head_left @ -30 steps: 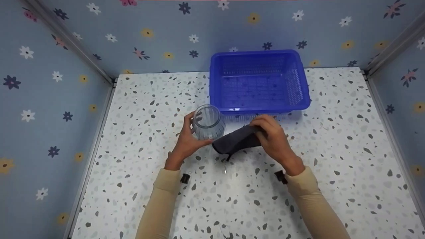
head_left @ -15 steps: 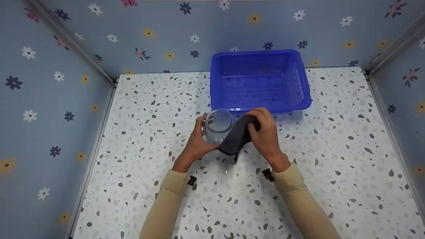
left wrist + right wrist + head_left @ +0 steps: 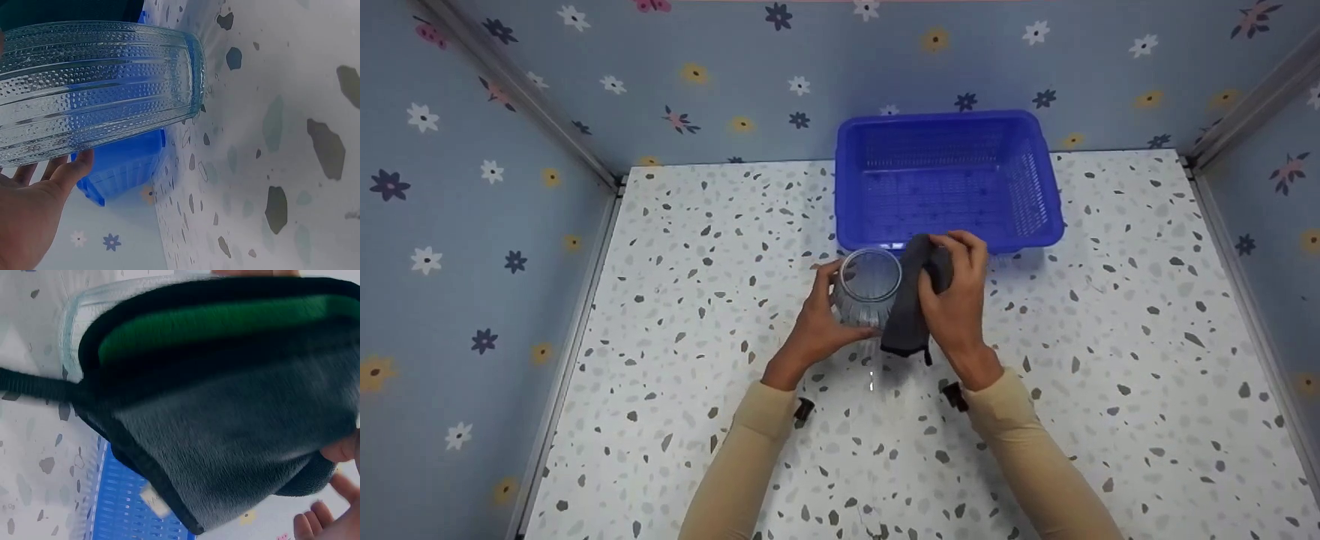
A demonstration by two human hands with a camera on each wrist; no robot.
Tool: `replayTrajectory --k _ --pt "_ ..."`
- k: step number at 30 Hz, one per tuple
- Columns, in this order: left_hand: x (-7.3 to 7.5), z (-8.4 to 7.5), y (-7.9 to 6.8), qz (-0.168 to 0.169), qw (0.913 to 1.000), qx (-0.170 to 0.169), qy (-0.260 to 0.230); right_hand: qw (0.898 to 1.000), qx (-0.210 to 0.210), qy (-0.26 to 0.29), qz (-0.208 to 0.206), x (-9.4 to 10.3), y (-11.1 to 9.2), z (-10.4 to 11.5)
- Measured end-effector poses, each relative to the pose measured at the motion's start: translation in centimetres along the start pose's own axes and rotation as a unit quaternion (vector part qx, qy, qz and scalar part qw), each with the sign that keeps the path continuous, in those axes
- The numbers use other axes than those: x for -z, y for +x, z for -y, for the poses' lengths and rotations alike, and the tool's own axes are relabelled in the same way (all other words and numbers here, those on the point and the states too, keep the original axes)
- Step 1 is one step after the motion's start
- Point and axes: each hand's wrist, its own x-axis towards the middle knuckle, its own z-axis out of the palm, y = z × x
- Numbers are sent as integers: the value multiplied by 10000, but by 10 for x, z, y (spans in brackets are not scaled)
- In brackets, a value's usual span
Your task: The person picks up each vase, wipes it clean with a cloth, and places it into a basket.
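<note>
A clear ribbed glass jar [image 3: 864,311] stands upright with its round mouth up, in front of the basket. My left hand [image 3: 821,322] grips it from the left, thumb on the near side and fingers behind. In the left wrist view the jar's dimpled side [image 3: 112,84] fills the upper left; its base is close to the tabletop, and I cannot tell whether it touches. My right hand [image 3: 960,300] holds a folded grey cloth [image 3: 906,315] along the jar's right side. In the right wrist view the cloth [image 3: 236,410] shows black edging, a hanging loop and a green inner face.
A blue plastic basket [image 3: 845,187] with slotted walls stands just behind the hands, against the flowered back wall [image 3: 780,60]. The speckled white tabletop [image 3: 697,247] extends to both sides. Panels [image 3: 457,300] close it in at left and right.
Both hands have shifted, the left one to the right with the jar. The cloth has swung from a slant to nearly upright and now lies along the jar's right side.
</note>
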Motion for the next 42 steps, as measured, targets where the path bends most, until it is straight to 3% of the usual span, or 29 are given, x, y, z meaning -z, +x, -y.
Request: replayTrajectory --k 2,5,11,16,20,25,35,42 --pt "-2 -1 0 -24 10000 9 36 9998 -113 60 -171 -1 0 0" --pt "-3 -2 0 -76 9999 59 99 9999 -45 133 -19 -1 0 0" --pt "-5 -2 -1 -77 9998 13 167 9938 240 497 967 12 -1 -3" --pt "-1 -2 0 180 9998 -2 113 9794 63 1079 1704 29 -3 -5" --pt "7 -4 1 477 9988 46 -98 9701 -107 1294 2052 36 -4 -5" --pt "9 -6 5 476 9985 88 -252 9703 -181 1335 2008 37 -6 -4" --pt "-8 -12 6 28 9997 -47 -227 9832 -230 1031 1485 36 -4 0" --pt "-17 -12 6 -175 9998 -119 30 9766 -421 1098 1799 47 1 -1"
